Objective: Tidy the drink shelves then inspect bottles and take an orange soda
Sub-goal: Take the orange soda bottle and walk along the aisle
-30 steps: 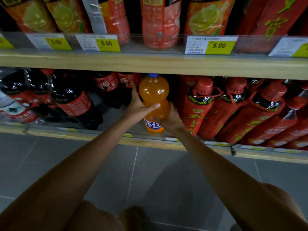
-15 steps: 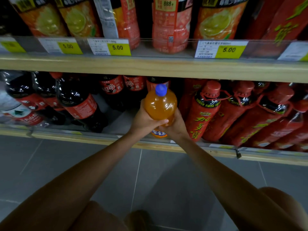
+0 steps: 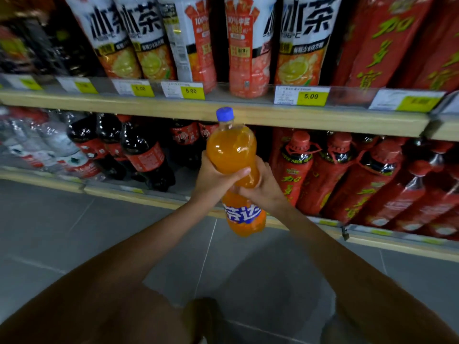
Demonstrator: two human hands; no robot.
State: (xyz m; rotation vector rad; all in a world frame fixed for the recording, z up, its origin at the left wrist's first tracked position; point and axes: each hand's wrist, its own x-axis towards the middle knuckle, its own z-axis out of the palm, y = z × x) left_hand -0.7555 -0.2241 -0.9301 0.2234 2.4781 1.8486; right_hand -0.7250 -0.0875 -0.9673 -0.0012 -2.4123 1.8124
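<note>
An orange soda bottle with a blue cap and a blue-and-white label is held upright in front of the shelves, clear of the lower shelf and above the floor. My left hand grips its middle from the left, thumb across the front. My right hand grips the same middle from the right, fingers curled round it. The bottle's cap reaches up to the edge of the upper shelf.
Dark cola bottles lean on the lower shelf at left, red herbal tea bottles at right. A gap lies between them behind the soda. Iced tea bottles and yellow price tags line the upper shelf. Grey floor tiles lie below.
Both hands have drawn the orange soda out of the lower shelf, up and toward me. It now hangs in front of the shelf edge instead of standing in the gap.
</note>
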